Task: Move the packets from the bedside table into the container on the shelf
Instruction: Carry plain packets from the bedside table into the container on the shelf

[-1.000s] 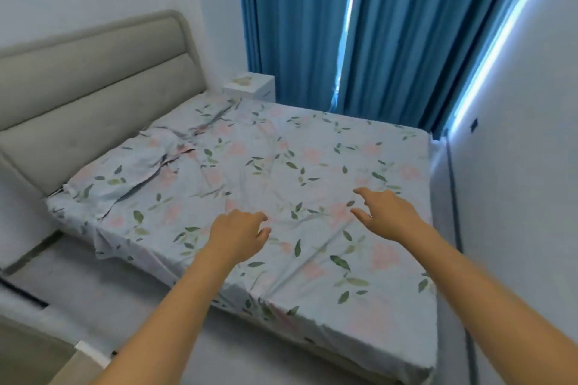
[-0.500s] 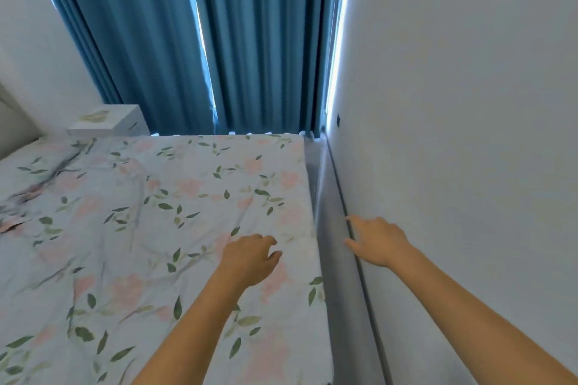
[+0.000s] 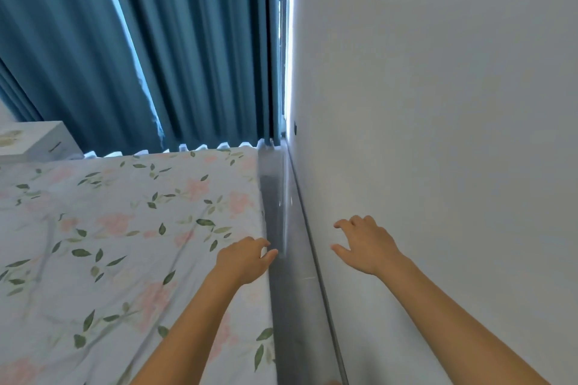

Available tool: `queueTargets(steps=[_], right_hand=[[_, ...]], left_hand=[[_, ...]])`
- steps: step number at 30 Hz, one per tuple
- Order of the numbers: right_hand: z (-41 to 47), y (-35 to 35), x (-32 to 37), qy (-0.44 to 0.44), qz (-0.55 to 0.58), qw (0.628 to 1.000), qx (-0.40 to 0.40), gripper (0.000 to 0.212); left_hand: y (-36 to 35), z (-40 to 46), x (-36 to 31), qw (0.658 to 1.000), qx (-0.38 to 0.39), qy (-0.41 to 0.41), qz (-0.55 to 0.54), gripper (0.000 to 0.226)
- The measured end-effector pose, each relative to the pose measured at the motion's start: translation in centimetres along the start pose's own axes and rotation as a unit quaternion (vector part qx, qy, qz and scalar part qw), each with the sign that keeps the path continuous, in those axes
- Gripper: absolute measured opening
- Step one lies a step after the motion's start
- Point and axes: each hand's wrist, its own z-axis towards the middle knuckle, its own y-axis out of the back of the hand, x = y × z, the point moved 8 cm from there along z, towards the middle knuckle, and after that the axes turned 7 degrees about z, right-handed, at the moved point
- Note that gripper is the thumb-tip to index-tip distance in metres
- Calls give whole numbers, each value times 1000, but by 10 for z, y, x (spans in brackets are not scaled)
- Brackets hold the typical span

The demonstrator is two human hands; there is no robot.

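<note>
Head view: left hand [image 3: 242, 261], grip loosely curled and holding nothing, lower centre over the edge of the floral bed [image 3: 109, 228]; right hand [image 3: 364, 245], grip spread and holding nothing, just right of it against the white wall [image 3: 438, 103]. Bedside bench [image 3: 34, 141], far left edge by the blue curtain [image 3: 187, 40], carries a pale flat item, possibly a packet; too small to tell. Shelf and container out of frame; judged: nothing picked up yet, all transfers remaining.
</note>
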Motion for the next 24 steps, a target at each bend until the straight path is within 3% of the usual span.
queueTargets(steps=[5, 12, 24], right_hand=[[91, 4, -34, -1, -6, 1000, 25, 53], [304, 25, -55, 13, -20, 998, 58, 51], [621, 87, -38, 57, -12, 994, 91, 51]], left_hand=[[21, 93, 3, 1000, -2, 13, -2, 51], [80, 266, 64, 998, -11, 59, -4, 46], [211, 514, 148, 996, -31, 88, 8, 46]])
